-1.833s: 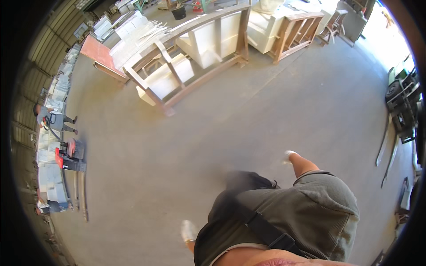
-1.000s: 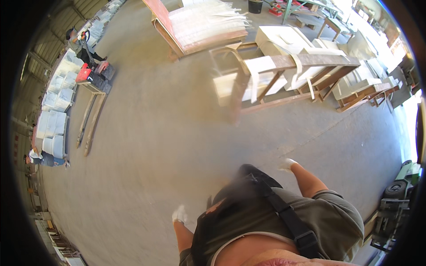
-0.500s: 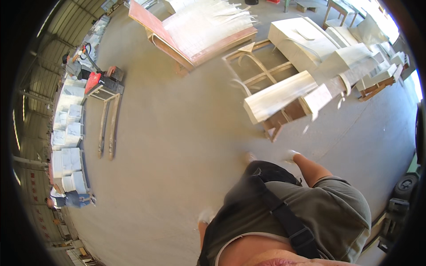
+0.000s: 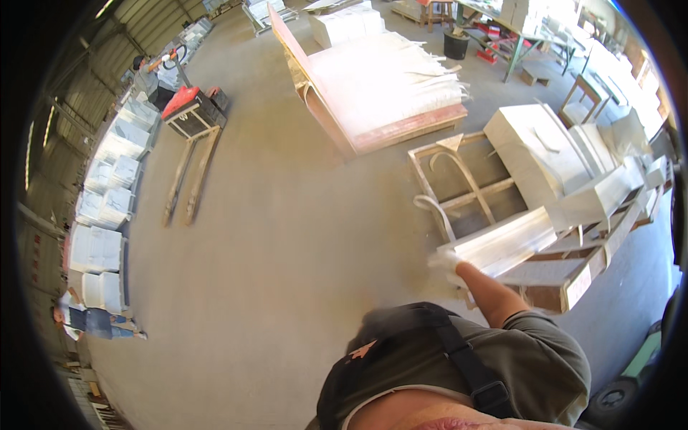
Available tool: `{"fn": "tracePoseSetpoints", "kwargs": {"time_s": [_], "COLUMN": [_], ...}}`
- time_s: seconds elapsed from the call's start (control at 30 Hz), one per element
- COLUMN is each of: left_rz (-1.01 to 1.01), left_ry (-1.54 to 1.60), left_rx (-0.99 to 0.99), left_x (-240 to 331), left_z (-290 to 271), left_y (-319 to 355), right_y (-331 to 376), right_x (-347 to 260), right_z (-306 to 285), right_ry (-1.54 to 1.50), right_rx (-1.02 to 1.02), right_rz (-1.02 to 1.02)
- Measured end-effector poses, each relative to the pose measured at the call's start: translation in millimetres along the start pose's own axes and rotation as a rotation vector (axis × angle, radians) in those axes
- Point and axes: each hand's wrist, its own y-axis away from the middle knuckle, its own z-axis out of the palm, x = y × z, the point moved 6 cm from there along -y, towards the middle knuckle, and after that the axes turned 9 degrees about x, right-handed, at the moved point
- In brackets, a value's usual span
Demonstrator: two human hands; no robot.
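Note:
My right hand point(image 4: 446, 262), in a white glove, reaches forward to the near left end of a long pale stack of thin sheets point(image 4: 505, 242). Motion smears the fingers, so whether they touch or grip the stack is unclear. This stack lies along the near side of an open wooden frame point(image 4: 469, 190) with crossbars, from which curled pale strips hang. My left hand is out of sight. A larger pale block of sheets point(image 4: 537, 147) rests behind, at the frame's far right.
A reddish wooden stand point(image 4: 412, 127) holds a wide heap of white sheets ahead. To the left, a person point(image 4: 147, 79) stands by a red and black pallet truck point(image 4: 188, 111). Wrapped white stacks point(image 4: 97, 247) line the left side, with another person point(image 4: 93, 319) nearby. A wheel point(image 4: 613, 401) shows at lower right.
I have moved closer to the wooden frame and the pale stack. My right hand has swung forward to the stack's end, while my left hand has gone out of view.

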Motion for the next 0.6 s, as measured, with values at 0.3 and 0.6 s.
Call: {"fn": "tracePoseSetpoints", "kwargs": {"time_s": [0.3,0.6], "left_rz": [0.733,0.834], "left_ry": [-0.548,-0.370], "left_rx": [-0.035,-0.453], "left_x": [451.1,663.4], "left_z": [89.0,364.7], "left_y": [-105.2,-2.7], "right_y": [160.9,83.5], "right_x": [-25.9,21.5], "right_z": [73.6,130.5], "right_ry": [-1.490,-1.390], "right_rx": [-0.090,-0.322], "right_rz": [1.559,1.603]}}
